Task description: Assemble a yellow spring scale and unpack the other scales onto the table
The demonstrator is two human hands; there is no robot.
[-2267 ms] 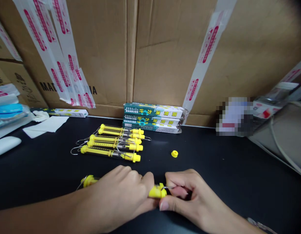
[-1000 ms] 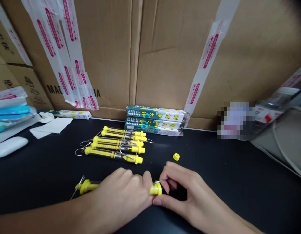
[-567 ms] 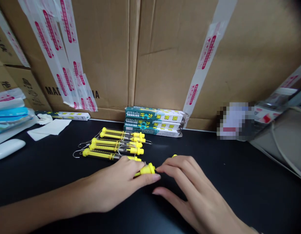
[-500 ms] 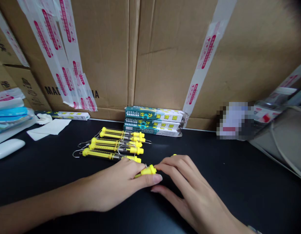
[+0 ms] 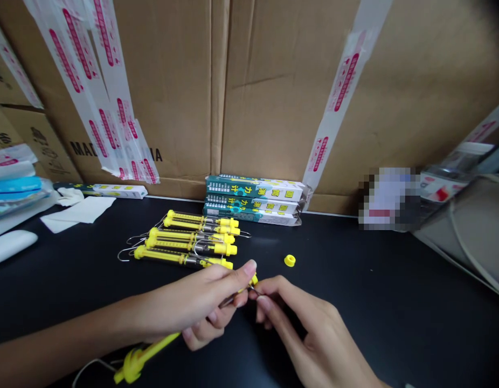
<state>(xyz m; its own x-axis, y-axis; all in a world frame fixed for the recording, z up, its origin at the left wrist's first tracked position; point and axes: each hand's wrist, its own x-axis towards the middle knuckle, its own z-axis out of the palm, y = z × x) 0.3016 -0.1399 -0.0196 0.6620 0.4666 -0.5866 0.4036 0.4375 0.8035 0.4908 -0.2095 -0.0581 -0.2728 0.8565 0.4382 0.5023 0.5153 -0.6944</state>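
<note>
My left hand (image 5: pixel 205 302) is closed around a yellow spring scale (image 5: pixel 154 347), which slants from lower left up to my fingertips. Its far end, with a wire hook, pokes out below my forearm; its middle is hidden in my palm. At the other end my right hand (image 5: pixel 310 328) pinches a thin metal hook (image 5: pixel 254 291) between thumb and index finger. A loose yellow end cap (image 5: pixel 290 261) lies on the black table just beyond the right hand. Several more yellow spring scales (image 5: pixel 188 237) with hooks lie side by side beyond the left hand.
Printed cartons (image 5: pixel 253 205) are stacked against a large cardboard box (image 5: pixel 274 108) at the back. To the left are a similar narrow carton (image 5: pixel 120 191), white paper (image 5: pixel 82 213), a white rounded object (image 5: pixel 11 246) and a blue packet (image 5: pixel 15 188). A clear container (image 5: pixel 443 183) stands at right.
The spring scale has turned in my left hand, so its hooked lower end now shows. My right fingers have closed on the hook. The loose cap, mostly hidden before, is uncovered.
</note>
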